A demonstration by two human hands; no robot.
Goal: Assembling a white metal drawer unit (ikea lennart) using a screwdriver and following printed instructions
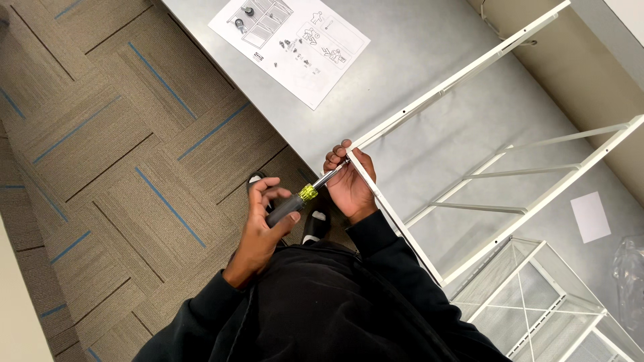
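My left hand (pixel 258 231) is wrapped around the dark handle of a screwdriver (pixel 295 203) with a yellow-green collar. Its metal shaft points up and right to the corner of a white metal frame (pixel 436 90). My right hand (pixel 350 191) grips that corner at the table's edge, with the fingers curled over the bar and the shaft's tip. The tip itself is hidden by the fingers. The frame lies flat on the grey table (pixel 416 60) and has several thin cross rungs.
A printed instruction sheet (pixel 288 43) lies on the table's far left. A white wire-mesh shelf part (pixel 537 302) sits at the lower right, beside a small white paper slip (pixel 590 216) and a clear plastic bag (pixel 630 275). Patterned carpet (pixel 100 134) covers the floor to the left.
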